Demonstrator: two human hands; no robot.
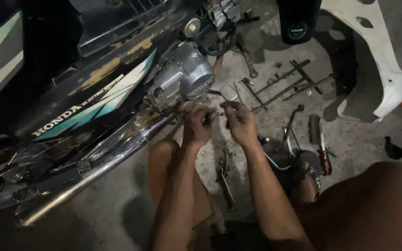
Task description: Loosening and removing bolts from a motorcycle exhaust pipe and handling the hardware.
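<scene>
The left hand (197, 124) and right hand (239, 122) pinch a small metal bolt (219, 113) between their fingertips, just beside the grey cast engine cover (185, 74). The job looks mid-way: the white fairing (382, 69) is off and thin steel rods (284, 86) lie loose on rough concrete, near the chromed exhaust (94, 167).

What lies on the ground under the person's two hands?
Below the left hand and right hand: bare concrete floor and a metal bracket. The forearms cover the rest.
</scene>
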